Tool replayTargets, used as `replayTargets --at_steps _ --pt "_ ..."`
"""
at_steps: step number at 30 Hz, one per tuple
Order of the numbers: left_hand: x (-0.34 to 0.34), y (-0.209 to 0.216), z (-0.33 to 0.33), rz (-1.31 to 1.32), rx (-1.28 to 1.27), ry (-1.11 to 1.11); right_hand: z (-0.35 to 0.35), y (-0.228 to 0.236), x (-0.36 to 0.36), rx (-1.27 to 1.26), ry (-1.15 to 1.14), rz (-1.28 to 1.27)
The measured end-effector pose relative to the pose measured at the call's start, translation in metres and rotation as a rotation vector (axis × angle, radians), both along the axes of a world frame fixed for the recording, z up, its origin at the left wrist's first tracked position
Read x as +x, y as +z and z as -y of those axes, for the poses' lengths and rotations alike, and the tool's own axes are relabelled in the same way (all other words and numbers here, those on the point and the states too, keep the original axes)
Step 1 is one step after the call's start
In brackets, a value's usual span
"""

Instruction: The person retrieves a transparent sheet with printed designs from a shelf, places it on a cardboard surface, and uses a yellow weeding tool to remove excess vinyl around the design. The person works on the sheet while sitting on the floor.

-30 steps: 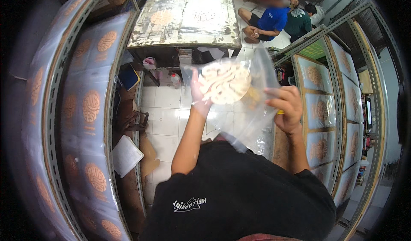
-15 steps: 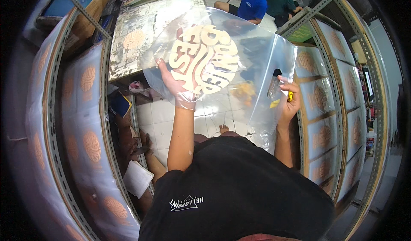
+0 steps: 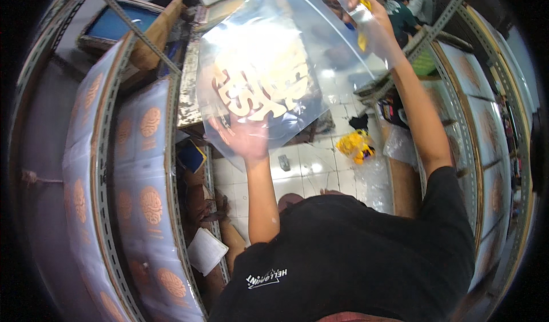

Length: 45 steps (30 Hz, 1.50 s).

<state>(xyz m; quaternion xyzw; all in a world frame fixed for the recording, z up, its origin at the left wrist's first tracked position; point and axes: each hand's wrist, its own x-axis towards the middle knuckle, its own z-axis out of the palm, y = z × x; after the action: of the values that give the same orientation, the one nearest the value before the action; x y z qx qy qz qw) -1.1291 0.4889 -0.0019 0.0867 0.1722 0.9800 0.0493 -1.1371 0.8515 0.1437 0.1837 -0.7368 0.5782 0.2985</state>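
A large clear plastic bag point(image 3: 320, 88) with a round cream print point(image 3: 269, 88) is spread in front of me, tilted, its top edge toward the upper right. My left hand point(image 3: 249, 136) shows through the film near the print's lower edge, its fingers stretched out. Whether it is inside the bag or behind it, I cannot tell. My right hand point(image 3: 372, 19) is raised and closed on the bag's top edge, beside a dark handle opening. A small yellow piece point(image 3: 363, 39) shows at those fingers; its kind is unclear. Glare washes out part of the print.
Metal racks on the left point(image 3: 166, 168) and right point(image 3: 466, 122) hold printed clear sheets or bags. A worn table point(image 3: 189, 88) stands ahead. Yellow crumpled plastic point(image 3: 355, 146) lies on the tiled floor point(image 3: 320, 162). A person in dark green point(image 3: 403, 16) sits at the back right.
My right hand has risen and moved away from me, lifting the bag's top edge. The bag has tilted upward. My left hand has stayed against it, a little lower in view.
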Motion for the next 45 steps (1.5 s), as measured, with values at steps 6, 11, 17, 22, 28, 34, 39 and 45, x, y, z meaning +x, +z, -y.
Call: replayTargets --at_steps 6,11,17,22,28,34,39,45 --pt "0.030 0.041 0.072 -0.309 0.591 -0.212 0.111 0.091 -0.113 -0.212 0.408 0.042" --pt "0.057 0.030 0.130 -0.326 0.060 0.151 0.202 0.151 -0.167 -0.008 0.562 -0.055" --pt "0.083 0.043 0.153 -0.137 -0.260 0.617 0.316 0.221 -0.187 0.232 0.777 -0.099" --pt "0.103 0.046 0.179 -0.086 -0.258 0.768 0.396 0.250 -0.182 0.339 0.882 -0.417" --pt "0.118 0.048 0.191 -0.063 -0.262 0.863 0.429 0.262 -0.155 0.310 1.125 -0.375" --pt "0.119 0.053 0.192 -0.100 -0.279 0.871 0.432 0.266 -0.151 0.304 1.047 -0.407" --pt "0.114 0.055 0.187 -0.095 -0.294 0.835 0.423 0.264 -0.156 0.333 0.996 -0.392" --pt "0.099 0.058 0.183 -0.105 -0.312 0.770 0.403 0.257 -0.165 0.373 0.924 -0.358"
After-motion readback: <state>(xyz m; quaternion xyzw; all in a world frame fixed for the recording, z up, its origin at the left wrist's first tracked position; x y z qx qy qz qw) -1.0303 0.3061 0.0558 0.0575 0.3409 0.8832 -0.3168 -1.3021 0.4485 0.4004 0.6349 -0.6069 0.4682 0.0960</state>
